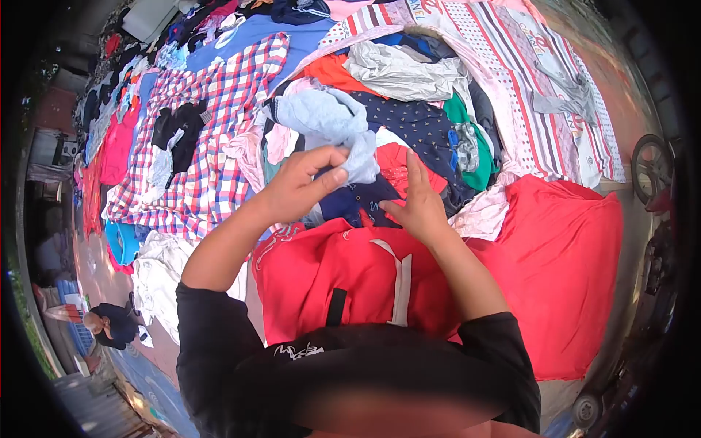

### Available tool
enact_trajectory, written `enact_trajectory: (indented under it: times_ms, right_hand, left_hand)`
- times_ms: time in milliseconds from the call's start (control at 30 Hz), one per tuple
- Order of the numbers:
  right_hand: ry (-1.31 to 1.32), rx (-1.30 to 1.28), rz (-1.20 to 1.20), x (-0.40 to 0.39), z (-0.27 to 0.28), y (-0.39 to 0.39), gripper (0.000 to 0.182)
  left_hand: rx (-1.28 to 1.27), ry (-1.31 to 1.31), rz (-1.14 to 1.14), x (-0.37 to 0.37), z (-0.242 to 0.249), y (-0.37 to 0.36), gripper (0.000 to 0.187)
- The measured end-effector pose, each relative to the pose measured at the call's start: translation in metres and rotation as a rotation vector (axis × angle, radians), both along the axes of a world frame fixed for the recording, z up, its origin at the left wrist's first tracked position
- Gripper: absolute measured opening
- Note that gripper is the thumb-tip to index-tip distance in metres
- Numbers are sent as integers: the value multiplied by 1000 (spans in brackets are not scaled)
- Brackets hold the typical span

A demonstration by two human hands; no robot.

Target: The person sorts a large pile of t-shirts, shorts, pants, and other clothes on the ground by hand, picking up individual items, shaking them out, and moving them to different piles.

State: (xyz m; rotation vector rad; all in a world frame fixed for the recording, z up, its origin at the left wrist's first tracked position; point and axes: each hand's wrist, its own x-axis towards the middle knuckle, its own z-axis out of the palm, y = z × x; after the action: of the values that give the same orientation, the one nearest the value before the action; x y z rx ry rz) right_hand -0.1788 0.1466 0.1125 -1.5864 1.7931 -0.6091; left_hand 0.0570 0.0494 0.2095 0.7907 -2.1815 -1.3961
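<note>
Thumb and fingers of my left hand [310,181] are closed on a crumpled light blue garment [325,117], whose kind I cannot make out. It is bunched up over the middle of a pile of clothes. To the right, my right hand [420,201] has its fingers stretched out and holds nothing. Below that hand are a navy patterned garment [401,120] and a red piece of clothing [394,171]. A large red cloth [343,270] with white and black straps lies between my arms, close to my body.
A checked cloth [226,95] spreads on the left with a black garment [179,135] on it. At the upper right lies a striped, printed cloth [504,80]. Another person [109,325] is at the lower left. A wheel [651,169] stands at the right edge.
</note>
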Motion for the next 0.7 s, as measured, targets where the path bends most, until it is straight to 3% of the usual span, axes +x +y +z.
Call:
enact_trajectory:
  times_ms: [67,100,133,200,233,267,300,333,367,533,567,600,633,667,700]
  right_hand:
    - [-148,-327,14,-1,-6,-3,117]
    - [-251,-479,74,0,-3,-1,112]
    - [-472,-414,198,4,2,-3,93]
    - [-914,-191,397,10,11,-9,59]
    - [-731,-371,308,4,-12,-3,44]
    - [-521,-448,156,-8,6,2,35]
    - [-803,-466,-24,-27,9,4,37]
    - [-850,-583,-227,-47,16,5,38]
    - [-639,-824,-353,-74,21,4,36]
    - [-676,-1153,-873,-243,47,102,24]
    - [-582,-1237,-941,-277,54,130,21]
    - [-522,-1304,-1049,-316,47,164,21]
    - [-287,-1267,-1182,-349,36,202,23]
    - [-144,-1188,-1345,-389,8,247,36]
    - [-317,-1129,-1570,-396,-7,272,58]
  left_hand:
    - [-181,84,-306,-8,27,44,17]
    - [-125,145,-376,-16,31,63,17]
    - [-65,207,-451,-25,31,78,17]
    - [-1,131,-333,-37,26,91,17]
    - [48,100,-311,-46,19,98,18]
    - [135,169,-171,-47,-2,105,23]
    - [193,282,-22,-57,-13,116,34]
    - [74,327,23,-66,-17,117,42]
    - [-55,291,57,-69,-19,117,45]
    - [88,203,94,-47,-53,104,40]
    - [134,183,111,-40,-58,102,38]
    - [154,177,83,-36,-60,100,37]
    - [176,165,67,-36,-61,100,35]
    - [193,147,70,-34,-60,100,34]
    - [160,124,24,-34,-56,99,34]
